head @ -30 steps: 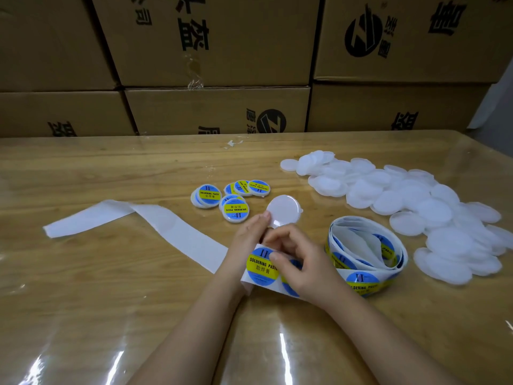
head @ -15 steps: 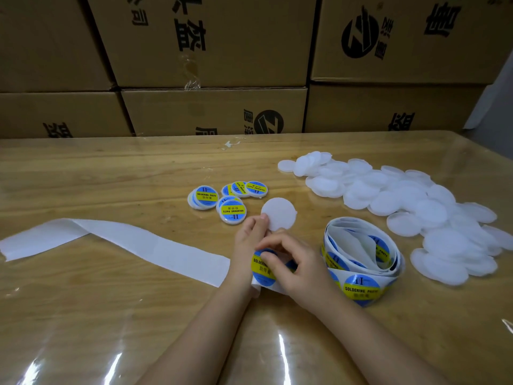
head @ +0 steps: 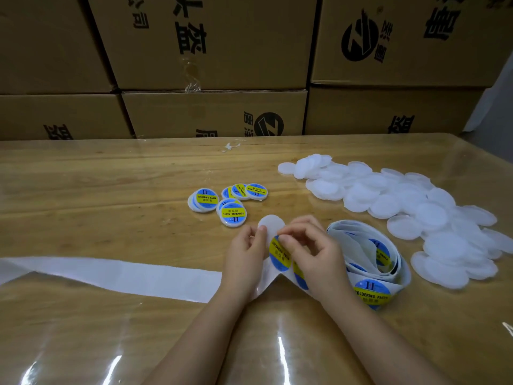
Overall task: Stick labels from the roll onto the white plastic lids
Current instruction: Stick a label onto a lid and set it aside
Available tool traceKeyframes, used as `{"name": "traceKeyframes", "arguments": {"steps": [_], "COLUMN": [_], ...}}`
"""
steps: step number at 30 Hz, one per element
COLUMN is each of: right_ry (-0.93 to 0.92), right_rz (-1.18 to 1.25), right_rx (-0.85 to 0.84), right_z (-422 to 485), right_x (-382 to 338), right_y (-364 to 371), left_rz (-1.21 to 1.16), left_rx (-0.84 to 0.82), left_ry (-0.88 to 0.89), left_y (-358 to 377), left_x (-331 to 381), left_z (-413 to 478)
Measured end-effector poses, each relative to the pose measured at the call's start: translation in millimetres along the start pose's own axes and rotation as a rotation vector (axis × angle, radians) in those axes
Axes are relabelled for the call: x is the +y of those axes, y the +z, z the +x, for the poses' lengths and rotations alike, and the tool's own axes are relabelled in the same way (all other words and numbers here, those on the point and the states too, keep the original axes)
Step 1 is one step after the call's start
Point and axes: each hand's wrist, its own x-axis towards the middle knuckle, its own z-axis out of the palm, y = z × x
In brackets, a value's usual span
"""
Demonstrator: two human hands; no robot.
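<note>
A long strip of bare white backing paper (head: 116,276) is trailing across the wooden table (head: 83,190) from the left edge toward the person's hands. Further back, near the middle of the table, a small cluster of labelled lids (head: 229,202) is lying in overlapping pairs, their blue and yellow stickers facing up. Just in front of that cluster the left hand (head: 244,255) is resting on the strip, its fingers curled together, with the thumb pressing against the edge of a plain white lid (head: 271,225) that is lying flat on the table right at the fingertips. A blue and yellow label (head: 279,254) is standing between the two hands, tilted up off the backing paper, its top edge reaching the near rim of that lid. The right hand (head: 316,254) is pinching the label's upper edge between thumb and forefinger, while the other fingers are curling loosely above. Just to the right of that hand the label roll (head: 372,262) is sitting in a loose coil, with more of the same stickers showing on its loops. Beyond it, a wide heap of unlabelled white lids (head: 410,212) is spreading toward the table's right edge. Stacked cardboard boxes (head: 211,51) are lining the wall behind.
</note>
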Motion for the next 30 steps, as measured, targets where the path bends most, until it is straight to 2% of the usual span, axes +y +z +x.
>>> {"name": "traceKeyframes", "arguments": {"steps": [3, 5, 7, 10, 16, 22, 30], "right_ry": [0.151, 0.183, 0.18, 0.186, 0.167, 0.144, 0.115], "right_rz": [0.163, 0.218, 0.227, 0.212, 0.076, -0.002, -0.108], "right_rx": [0.12, 0.199, 0.229, 0.236, 0.26, 0.279, 0.265], "right_z": [3, 5, 6, 5, 3, 6, 6], "right_x": [-5, -6, -7, -6, 1, 3, 7], "right_y": [-4, -8, -9, -8, -6, -10, -10], "left_rz": [0.225, 0.266, 0.162, -0.094, -0.28, -0.325, -0.336], "left_rx": [-0.017, -0.014, -0.033, -0.151, -0.281, -0.398, -0.429], "left_ry": [0.07, 0.112, 0.093, 0.013, -0.087, -0.08, -0.073], "left_y": [-4, -3, -2, -3, -8, -6, -5], "left_x": [-2, -1, 2, 6, 10, 10, 9], "left_z": [3, 5, 7, 8, 8, 6, 5]}}
